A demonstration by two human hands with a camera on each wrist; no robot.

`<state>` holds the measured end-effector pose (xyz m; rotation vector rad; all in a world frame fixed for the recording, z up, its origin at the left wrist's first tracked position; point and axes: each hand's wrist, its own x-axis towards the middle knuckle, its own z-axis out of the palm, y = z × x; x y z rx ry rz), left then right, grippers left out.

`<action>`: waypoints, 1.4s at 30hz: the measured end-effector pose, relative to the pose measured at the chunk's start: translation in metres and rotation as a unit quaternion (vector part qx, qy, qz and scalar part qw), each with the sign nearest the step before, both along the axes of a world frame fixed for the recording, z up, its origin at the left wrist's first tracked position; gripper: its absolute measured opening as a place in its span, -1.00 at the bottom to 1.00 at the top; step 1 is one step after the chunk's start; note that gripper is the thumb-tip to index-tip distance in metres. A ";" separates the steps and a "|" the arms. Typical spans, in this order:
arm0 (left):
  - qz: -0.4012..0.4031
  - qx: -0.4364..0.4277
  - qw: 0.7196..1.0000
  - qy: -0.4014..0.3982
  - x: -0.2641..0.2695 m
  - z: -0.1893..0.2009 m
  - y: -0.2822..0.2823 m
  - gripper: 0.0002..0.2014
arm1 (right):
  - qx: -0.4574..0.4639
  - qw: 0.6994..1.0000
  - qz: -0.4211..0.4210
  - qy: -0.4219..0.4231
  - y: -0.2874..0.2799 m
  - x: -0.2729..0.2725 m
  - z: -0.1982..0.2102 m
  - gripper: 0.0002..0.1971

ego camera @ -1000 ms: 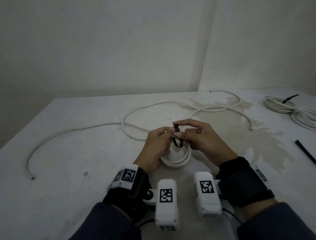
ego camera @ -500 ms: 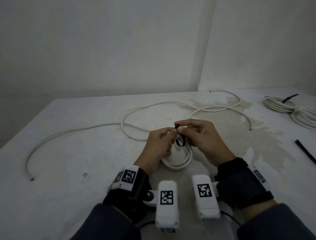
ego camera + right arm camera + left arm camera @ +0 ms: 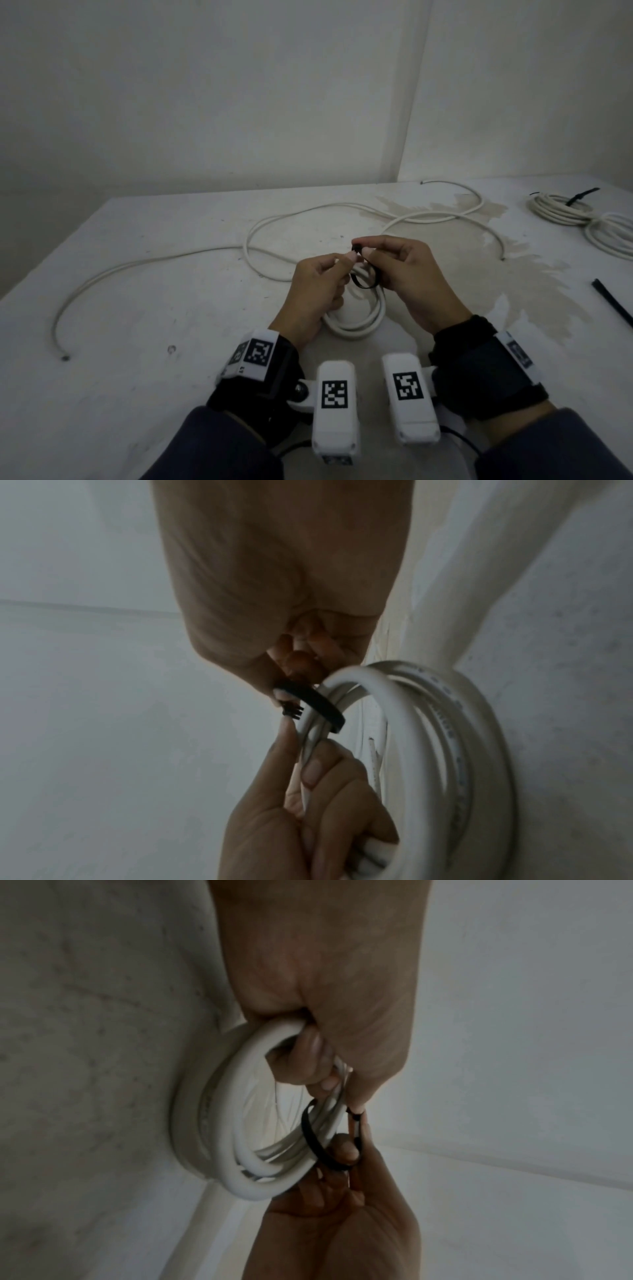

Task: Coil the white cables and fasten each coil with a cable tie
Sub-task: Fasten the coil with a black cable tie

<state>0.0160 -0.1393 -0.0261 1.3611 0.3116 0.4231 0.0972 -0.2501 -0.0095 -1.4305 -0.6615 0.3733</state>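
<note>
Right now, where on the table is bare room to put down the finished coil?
Free: the near-left table surface, between the loose cable arc and the left hand; also the stained patch between the right hand and the spare black tie. Crowded: the far right corner, with tied coils.

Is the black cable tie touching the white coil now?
Touching. In the right wrist view the black cable tie loops around strands of the white coil and lies against them.
</note>
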 end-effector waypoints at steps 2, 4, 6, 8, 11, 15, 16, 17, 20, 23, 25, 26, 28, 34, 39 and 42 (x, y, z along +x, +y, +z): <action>0.008 -0.013 1.000 0.000 0.000 0.000 0.000 -0.62 | -0.010 1.000 0.011 -0.010 -0.001 0.000 0.001 -0.80; 0.017 -0.023 1.000 0.009 0.000 0.000 0.001 -0.65 | -0.025 0.999 0.021 -0.022 -0.001 -0.002 0.002 -0.80; 0.022 -0.037 0.999 0.021 0.001 0.000 0.001 -0.68 | -0.033 0.999 0.022 -0.027 -0.001 -0.002 0.002 -0.79; 0.018 -0.052 0.998 0.028 0.001 0.000 0.001 -0.69 | -0.038 0.999 0.017 -0.034 -0.001 -0.001 0.001 -0.76; 0.011 -0.070 0.997 0.035 0.001 0.001 0.001 -0.69 | -0.038 0.999 0.014 -0.036 -0.001 0.000 -0.001 -0.79; 0.006 -0.071 0.997 0.030 0.001 0.001 0.001 -0.67 | -0.034 0.998 0.014 -0.042 -0.002 0.000 -0.001 -0.81; 0.006 -0.066 0.997 0.030 0.001 0.001 0.001 -0.66 | -0.036 0.998 0.010 -0.045 -0.002 0.000 -0.001 -0.81; 0.006 -0.060 0.998 0.029 0.000 0.001 0.001 -0.65 | -0.039 0.998 0.004 -0.049 -0.001 0.000 -0.002 -0.81; 0.004 -0.040 0.999 0.025 0.000 0.000 0.001 -0.64 | -0.041 0.998 -0.011 -0.056 0.000 0.000 -0.003 -0.80; -0.002 -0.029 0.999 0.024 0.001 0.001 0.001 -0.70 | -0.036 0.997 -0.027 -0.065 0.001 0.000 -0.003 -0.82; -0.006 -0.027 0.999 0.025 0.001 0.001 0.000 -0.74 | -0.027 0.997 -0.034 -0.065 0.001 -0.001 -0.001 -0.87; -0.006 -0.027 0.999 0.026 0.002 0.002 0.000 -0.74 | -0.020 0.998 -0.030 -0.059 0.001 -0.002 0.000 -0.90; -0.001 -0.028 0.999 0.030 0.002 0.002 0.000 -0.71 | -0.014 0.999 -0.014 -0.049 -0.001 -0.002 0.001 -0.92; 0.008 -0.030 0.999 0.036 0.001 0.001 0.002 -0.69 | -0.059 0.995 0.074 -0.038 -0.013 0.005 0.006 -0.62; -0.002 -0.039 0.999 0.035 0.000 0.002 0.000 -0.68 | -0.051 0.995 0.056 -0.059 -0.013 0.004 0.006 -0.67; -0.006 -0.032 0.999 0.034 0.000 0.003 0.000 -0.69 | -0.042 0.996 0.049 -0.060 -0.014 0.003 0.006 -0.72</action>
